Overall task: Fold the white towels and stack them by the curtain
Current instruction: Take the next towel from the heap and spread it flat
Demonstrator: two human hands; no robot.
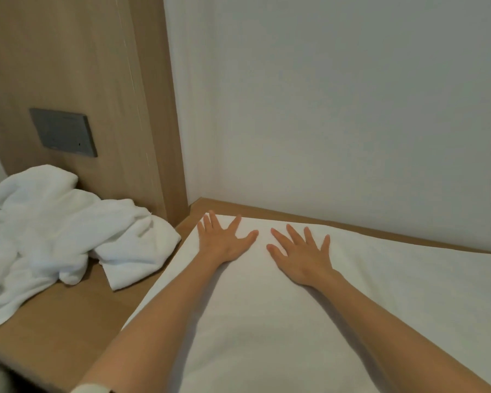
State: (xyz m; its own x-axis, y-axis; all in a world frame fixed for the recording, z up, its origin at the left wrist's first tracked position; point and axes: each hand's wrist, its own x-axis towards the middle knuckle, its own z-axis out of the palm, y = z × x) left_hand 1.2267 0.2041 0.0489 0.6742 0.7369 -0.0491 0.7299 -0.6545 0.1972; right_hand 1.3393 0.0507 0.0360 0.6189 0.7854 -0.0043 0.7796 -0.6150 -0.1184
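Note:
A white towel [394,302] lies spread flat on the wooden surface, filling the centre and right of the view. My left hand [223,241] presses flat on its far left corner with fingers spread. My right hand [301,255] lies flat beside it, fingers spread as well, a short gap between the two thumbs. A crumpled heap of white towels [46,231] sits at the left, apart from both hands.
The wooden surface [68,316] shows bare between the heap and the flat towel. A wooden panel [97,80] with a grey switch plate [64,131] rises at the back left. A pale wall or curtain [338,109] stands right behind the towel's far edge.

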